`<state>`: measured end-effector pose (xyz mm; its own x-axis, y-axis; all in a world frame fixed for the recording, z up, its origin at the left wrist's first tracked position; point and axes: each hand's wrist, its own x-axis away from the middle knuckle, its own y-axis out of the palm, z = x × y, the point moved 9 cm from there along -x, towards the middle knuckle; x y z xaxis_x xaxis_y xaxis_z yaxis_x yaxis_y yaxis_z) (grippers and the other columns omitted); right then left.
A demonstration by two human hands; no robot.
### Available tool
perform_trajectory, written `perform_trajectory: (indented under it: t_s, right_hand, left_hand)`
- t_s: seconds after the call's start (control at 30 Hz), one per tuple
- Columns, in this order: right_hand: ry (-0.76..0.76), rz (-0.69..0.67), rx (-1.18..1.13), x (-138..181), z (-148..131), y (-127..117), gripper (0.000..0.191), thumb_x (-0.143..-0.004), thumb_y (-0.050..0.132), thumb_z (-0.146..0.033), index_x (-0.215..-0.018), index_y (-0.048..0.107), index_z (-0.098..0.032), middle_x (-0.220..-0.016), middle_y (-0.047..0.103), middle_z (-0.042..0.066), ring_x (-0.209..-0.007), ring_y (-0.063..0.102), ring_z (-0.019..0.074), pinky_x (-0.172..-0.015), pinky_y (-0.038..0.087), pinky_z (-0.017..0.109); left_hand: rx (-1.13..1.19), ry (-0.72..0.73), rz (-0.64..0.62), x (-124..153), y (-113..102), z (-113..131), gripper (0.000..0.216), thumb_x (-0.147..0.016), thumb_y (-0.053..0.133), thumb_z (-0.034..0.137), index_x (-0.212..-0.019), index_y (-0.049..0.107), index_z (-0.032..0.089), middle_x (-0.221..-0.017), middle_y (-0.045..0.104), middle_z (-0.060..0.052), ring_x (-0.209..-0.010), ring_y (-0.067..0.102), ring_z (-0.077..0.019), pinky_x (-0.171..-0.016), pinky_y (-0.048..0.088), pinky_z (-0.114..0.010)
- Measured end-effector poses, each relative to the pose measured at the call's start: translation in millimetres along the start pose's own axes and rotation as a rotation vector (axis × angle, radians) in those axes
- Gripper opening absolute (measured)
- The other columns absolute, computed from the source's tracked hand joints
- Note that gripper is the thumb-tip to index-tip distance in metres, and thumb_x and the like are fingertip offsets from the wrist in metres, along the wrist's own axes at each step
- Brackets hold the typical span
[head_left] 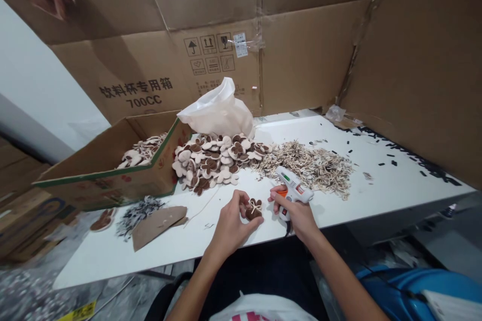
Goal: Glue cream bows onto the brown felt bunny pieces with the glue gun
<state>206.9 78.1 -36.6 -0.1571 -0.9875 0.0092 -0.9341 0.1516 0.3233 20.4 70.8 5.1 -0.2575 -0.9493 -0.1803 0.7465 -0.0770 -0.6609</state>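
Observation:
My left hand [232,220] pinches a small brown piece [253,209] with a pale string bow on top, just above the white table [376,195]. My right hand [295,213] grips a white glue gun [292,188] with an orange trigger, its nozzle pointing up and left, right beside the brown piece. A heap of brown and cream flower-shaped pieces [214,160] lies just beyond my hands. To its right spreads a heap of pale string bows [312,165].
An open cardboard box [101,175] holding more flower-shaped pieces stands at the left. A white plastic bag [220,110] sits behind the heap. Cardboard scrap [158,223] and grey shreds [137,210] lie front left. Small black bits [391,157] scatter at right. Cardboard walls [309,55] surround the table.

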Motion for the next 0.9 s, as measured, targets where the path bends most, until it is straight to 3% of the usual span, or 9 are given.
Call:
perform_trajectory:
  t_s: [0.2, 0.33, 0.53, 0.7, 0.9]
  right_hand:
    - [-0.002, -0.010, 0.023, 1.2, -3.9, 1.1, 0.029, -0.078, 0.086, -0.040, -0.091, 0.073, -0.019, -0.074, 0.074, 0.004, -0.056, 0.061, 0.0145, -0.055, 0.046, 0.026]
    - [0.013, -0.035, 0.013, 1.1, -2.5, 2.9, 0.034, -0.075, 0.087, -0.044, -0.092, 0.073, -0.018, -0.077, 0.074, 0.005, -0.056, 0.061, 0.0153, -0.053, 0.046, 0.027]
    - [0.017, -0.131, 0.013, 6.0, -7.7, 12.1, 0.033, -0.075, 0.087, -0.044, -0.093, 0.074, -0.020, -0.065, 0.067, 0.000, -0.057, 0.061, 0.0174, -0.058, 0.050, 0.030]
    - [0.046, -0.175, -0.003, 8.7, -10.4, 15.9, 0.031, -0.074, 0.087, -0.043, -0.090, 0.074, -0.020, -0.069, 0.069, 0.000, -0.059, 0.063, 0.0178, -0.060, 0.052, 0.031]
    - [0.058, -0.127, -0.009, 5.2, -4.0, 10.2, 0.036, -0.074, 0.088, -0.046, -0.094, 0.074, -0.018, -0.063, 0.068, 0.000, -0.055, 0.063, 0.0175, -0.056, 0.050, 0.029]
  left_hand:
    - [0.257, -0.051, 0.039, 1.9, 1.5, 0.7, 0.043, -0.077, 0.079, 0.026, -0.106, 0.048, 0.025, -0.087, 0.057, 0.004, -0.074, 0.060, -0.0142, -0.067, 0.046, -0.025]
    - [0.472, -0.072, 0.111, 1.6, 0.7, 4.7, 0.044, -0.077, 0.082, 0.031, -0.102, 0.046, 0.024, -0.087, 0.055, 0.005, -0.080, 0.066, -0.0148, -0.076, 0.052, -0.027]
    - [0.651, -0.122, 0.227, -1.3, 4.3, 6.3, 0.046, -0.075, 0.085, 0.034, -0.097, 0.046, 0.023, -0.095, 0.066, -0.001, -0.088, 0.072, -0.0189, -0.082, 0.057, -0.031]
    - [0.700, -0.153, 0.252, -2.0, 11.6, 3.9, 0.045, -0.074, 0.087, 0.034, -0.092, 0.047, 0.022, -0.088, 0.069, -0.002, -0.089, 0.074, -0.0210, -0.085, 0.058, -0.032]
    - [0.665, -0.122, 0.270, 0.2, 8.8, 7.1, 0.038, -0.076, 0.085, 0.034, -0.091, 0.052, 0.021, -0.090, 0.064, 0.000, -0.088, 0.071, -0.0172, -0.083, 0.059, -0.029]
